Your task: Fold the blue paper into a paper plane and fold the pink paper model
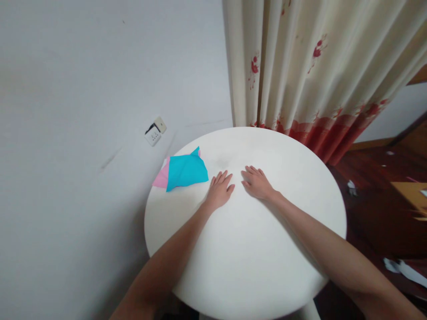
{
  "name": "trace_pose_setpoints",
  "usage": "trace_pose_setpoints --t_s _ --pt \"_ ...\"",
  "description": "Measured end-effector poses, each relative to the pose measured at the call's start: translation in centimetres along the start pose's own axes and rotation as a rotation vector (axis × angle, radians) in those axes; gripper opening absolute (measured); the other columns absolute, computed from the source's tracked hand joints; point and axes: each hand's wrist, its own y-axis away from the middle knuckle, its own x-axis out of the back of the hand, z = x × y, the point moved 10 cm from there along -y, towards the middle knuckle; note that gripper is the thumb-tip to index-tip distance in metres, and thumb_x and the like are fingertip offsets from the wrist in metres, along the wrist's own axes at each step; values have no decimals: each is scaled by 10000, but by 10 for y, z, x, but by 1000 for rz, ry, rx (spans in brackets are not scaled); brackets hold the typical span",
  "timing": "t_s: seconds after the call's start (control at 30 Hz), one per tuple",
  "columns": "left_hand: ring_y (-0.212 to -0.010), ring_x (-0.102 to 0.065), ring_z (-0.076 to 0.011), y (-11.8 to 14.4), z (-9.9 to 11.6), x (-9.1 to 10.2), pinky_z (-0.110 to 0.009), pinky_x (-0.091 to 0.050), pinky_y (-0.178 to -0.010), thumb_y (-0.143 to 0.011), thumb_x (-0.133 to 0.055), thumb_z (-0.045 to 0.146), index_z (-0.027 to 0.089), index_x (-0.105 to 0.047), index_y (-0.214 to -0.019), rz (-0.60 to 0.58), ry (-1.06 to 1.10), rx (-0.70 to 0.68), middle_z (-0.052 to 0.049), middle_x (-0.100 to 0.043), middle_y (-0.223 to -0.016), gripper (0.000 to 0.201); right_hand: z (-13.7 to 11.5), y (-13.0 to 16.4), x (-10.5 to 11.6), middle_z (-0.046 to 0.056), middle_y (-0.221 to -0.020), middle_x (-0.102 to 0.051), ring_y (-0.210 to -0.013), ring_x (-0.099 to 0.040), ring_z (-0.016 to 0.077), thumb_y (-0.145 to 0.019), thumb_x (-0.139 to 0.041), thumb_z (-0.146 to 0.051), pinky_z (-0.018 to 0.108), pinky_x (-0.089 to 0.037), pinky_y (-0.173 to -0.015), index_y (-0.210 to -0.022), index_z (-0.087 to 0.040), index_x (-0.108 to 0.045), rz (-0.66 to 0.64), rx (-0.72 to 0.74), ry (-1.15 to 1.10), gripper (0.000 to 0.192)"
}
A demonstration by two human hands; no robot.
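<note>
My left hand (pixel 219 190) lies palm down on a round white table (pixel 247 249), fingers spread and nothing in it. Just left of its fingers is a flat, loosely folded sheet (pixel 187 170), blue with pink at its left end and at one raised corner; whether it is paper or cloth I cannot tell. A small gap seems to part the hand from this sheet. My right hand (pixel 256 182) also rests flat on the tabletop, fingers apart, a short way right of the left one. It holds nothing.
A pale wall (pixel 83 133) with a power socket (pixel 153 136) borders the table's left side. Behind the table hangs a cream and red curtain (pixel 293 80). On the right, a dark floor (pixel 370 191) carries a light wooden piece (pixel 408 195) and scattered white items.
</note>
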Motion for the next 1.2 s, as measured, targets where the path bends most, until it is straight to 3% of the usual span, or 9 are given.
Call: trace_pose_setpoints --t_s 0.87,1.0,1.1,1.2 --pt "-1509 -252 -276 -1 0 2 -505 -235 -1219 -1017 -418 379 271 -443 -1492 35 -8 2 -53 -341 -1610 487 4 -3 2 144 -1591 -366 -1480 -295 313 -970 -490 -317 537 -254 -1177 -1419 -182 -527 -11 19 -3 471" --pt "-1509 -246 -293 -3 0 5 -525 -222 -1220 -1012 -434 359 236 -455 -1486 26 16 18 -65 -325 -1615 491 5 -1 3 143 -1588 -372 -1479 -301 309 -961 -508 -303 534 -246 -1183 -1410 -180 -538 0 16 -24 466" --pt "-1491 -294 -293 9 15 13 -496 -247 -1219 -985 -475 328 203 -516 -1442 -43 135 -17 -88 -387 -1583 476 3 0 13 142 -1532 -460 -1444 -373 298 -947 -528 -279 509 -282 -1173 -1341 -182 -604 14 -1 -108 412" --pt "-1346 -514 -225 49 46 39 -377 -357 -1175 -984 -470 356 241 -564 -1403 -131 423 -104 -66 -576 -1436 445 -7 8 46 141 -1362 -630 -1290 -557 273 -950 -510 -278 424 -392 -1112 -1258 -166 -670 79 -38 -354 365"
